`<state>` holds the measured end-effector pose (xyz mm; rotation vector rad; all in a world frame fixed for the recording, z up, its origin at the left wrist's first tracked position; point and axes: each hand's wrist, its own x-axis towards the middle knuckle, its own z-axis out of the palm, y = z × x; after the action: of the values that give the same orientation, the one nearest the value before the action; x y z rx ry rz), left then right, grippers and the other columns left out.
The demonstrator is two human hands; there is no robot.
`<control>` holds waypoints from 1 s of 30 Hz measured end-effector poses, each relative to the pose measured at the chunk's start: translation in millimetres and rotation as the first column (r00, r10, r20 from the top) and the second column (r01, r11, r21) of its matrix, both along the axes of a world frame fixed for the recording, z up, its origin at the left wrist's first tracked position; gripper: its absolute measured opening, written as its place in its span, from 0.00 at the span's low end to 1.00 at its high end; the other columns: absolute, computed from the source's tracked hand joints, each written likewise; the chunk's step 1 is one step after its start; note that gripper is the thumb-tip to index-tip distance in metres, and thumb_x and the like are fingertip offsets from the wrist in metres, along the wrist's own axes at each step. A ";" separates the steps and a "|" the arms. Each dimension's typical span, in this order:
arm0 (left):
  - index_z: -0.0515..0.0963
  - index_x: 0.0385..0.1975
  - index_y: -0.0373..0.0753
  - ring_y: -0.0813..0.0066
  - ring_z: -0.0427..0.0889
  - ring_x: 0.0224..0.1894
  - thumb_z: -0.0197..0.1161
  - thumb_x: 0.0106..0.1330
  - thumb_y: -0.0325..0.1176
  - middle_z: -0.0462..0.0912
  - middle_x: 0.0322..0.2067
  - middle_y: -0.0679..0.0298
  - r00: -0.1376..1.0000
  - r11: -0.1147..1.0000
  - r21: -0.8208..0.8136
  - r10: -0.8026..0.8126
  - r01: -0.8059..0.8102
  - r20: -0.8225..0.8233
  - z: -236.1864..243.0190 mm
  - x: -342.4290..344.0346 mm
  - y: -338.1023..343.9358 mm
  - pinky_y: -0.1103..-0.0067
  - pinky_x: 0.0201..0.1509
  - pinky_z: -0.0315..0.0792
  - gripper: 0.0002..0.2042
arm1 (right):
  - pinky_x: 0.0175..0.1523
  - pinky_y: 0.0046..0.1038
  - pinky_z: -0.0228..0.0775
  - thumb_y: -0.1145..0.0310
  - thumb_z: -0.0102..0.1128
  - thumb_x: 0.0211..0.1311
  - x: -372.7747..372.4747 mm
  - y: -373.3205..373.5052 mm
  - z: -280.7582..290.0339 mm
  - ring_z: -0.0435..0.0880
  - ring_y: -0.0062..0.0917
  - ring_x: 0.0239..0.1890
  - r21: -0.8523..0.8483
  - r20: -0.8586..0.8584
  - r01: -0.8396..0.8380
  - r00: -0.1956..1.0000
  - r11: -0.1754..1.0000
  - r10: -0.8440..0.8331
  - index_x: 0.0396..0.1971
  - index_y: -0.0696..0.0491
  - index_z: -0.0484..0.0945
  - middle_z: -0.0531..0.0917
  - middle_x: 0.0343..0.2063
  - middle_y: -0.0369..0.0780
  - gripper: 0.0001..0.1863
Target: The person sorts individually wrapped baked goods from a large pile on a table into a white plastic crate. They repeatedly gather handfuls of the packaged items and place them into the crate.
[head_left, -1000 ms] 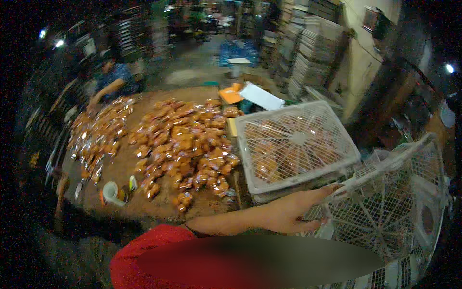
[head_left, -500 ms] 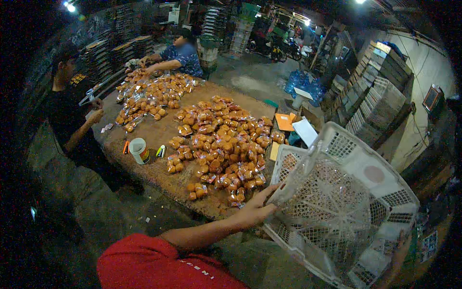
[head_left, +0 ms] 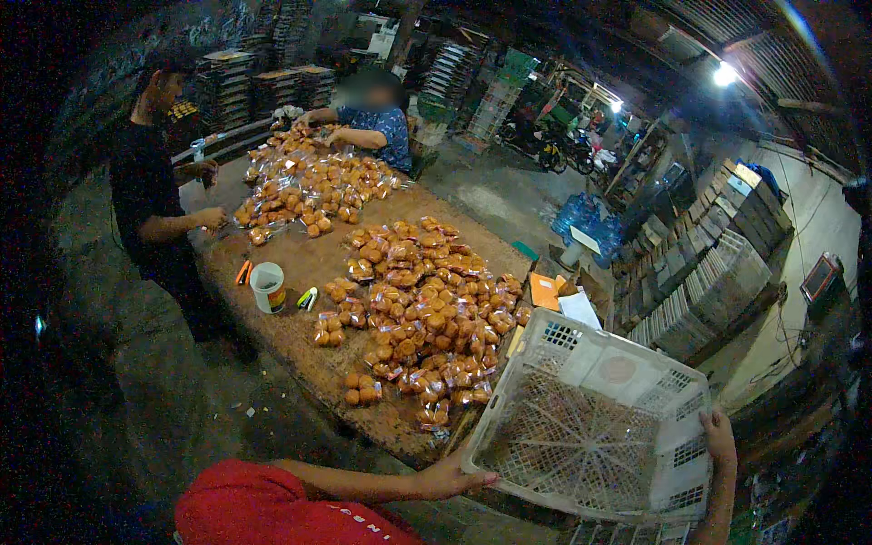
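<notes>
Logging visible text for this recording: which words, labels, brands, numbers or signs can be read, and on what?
Red shirt: pale letters near the picture's lower edge, not transcribed.
White crate: round reddish mark, no legible lettering.
White tub: coloured label, too small to read.
Bagged buns: any print too small to read.

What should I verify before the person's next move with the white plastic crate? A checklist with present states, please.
1. Left hand on the white plastic crate: ok, at its near left corner.
2. Right hand on the crate: ok, at its right edge.
3. Crate resting on a support: cannot tell, its underside is hidden.
4. Crate clear of the nearer pile of bagged buns: cannot tell, the two sit very close in this view.
5. Co-workers' hands away from the crate: ok, toward the far end of the table.
</notes>
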<state>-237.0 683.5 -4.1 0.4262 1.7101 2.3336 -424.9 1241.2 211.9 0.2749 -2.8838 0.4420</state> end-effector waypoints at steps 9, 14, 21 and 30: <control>0.34 0.76 0.34 0.53 0.37 0.79 0.68 0.65 0.52 0.37 0.77 0.45 0.951 0.957 -0.153 0.206 -0.245 -0.231 6.3 -16.2 22.7 0.66 0.80 0.38 0.54 | 0.68 0.49 0.63 0.55 0.58 0.70 -47.1 -72.5 22.8 0.68 0.53 0.64 0.658 -0.144 0.271 0.961 0.703 -0.236 0.59 0.61 0.72 0.72 0.61 0.58 0.28; 0.34 0.76 0.35 0.50 0.36 0.79 0.65 0.63 0.63 0.38 0.77 0.44 0.933 0.977 -0.105 0.145 -0.188 -0.329 0.3 -22.1 9.7 0.65 0.81 0.38 0.58 | 0.73 0.45 0.57 0.56 0.66 0.63 -7.0 -195.5 46.9 0.60 0.50 0.72 0.431 -0.450 0.233 0.893 0.872 -0.016 0.63 0.54 0.72 0.63 0.69 0.50 0.31; 0.35 0.76 0.34 0.42 0.35 0.79 0.56 0.67 0.66 0.39 0.77 0.45 0.862 0.909 -0.193 0.259 -0.370 -0.435 26.9 -18.1 -48.1 0.55 0.79 0.35 0.54 | 0.71 0.39 0.57 0.59 0.60 0.67 141.5 -374.7 36.9 0.64 0.39 0.68 0.120 -0.656 -0.192 0.721 0.974 0.223 0.59 0.53 0.73 0.67 0.64 0.47 0.24; 0.58 0.72 0.29 0.39 0.56 0.74 0.54 0.73 0.56 0.56 0.72 0.39 0.067 0.971 -0.151 -0.140 -0.184 -0.988 184.6 -56.8 -125.8 0.51 0.75 0.52 0.39 | 0.63 0.33 0.64 0.55 0.55 0.68 173.5 -494.9 -38.1 0.70 0.32 0.59 -0.171 -0.868 -0.538 0.479 0.826 0.132 0.59 0.54 0.74 0.71 0.56 0.45 0.25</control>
<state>-293.8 557.7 180.5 2.4850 2.3466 1.6136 -251.5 746.2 173.8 0.7669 -1.6992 0.7469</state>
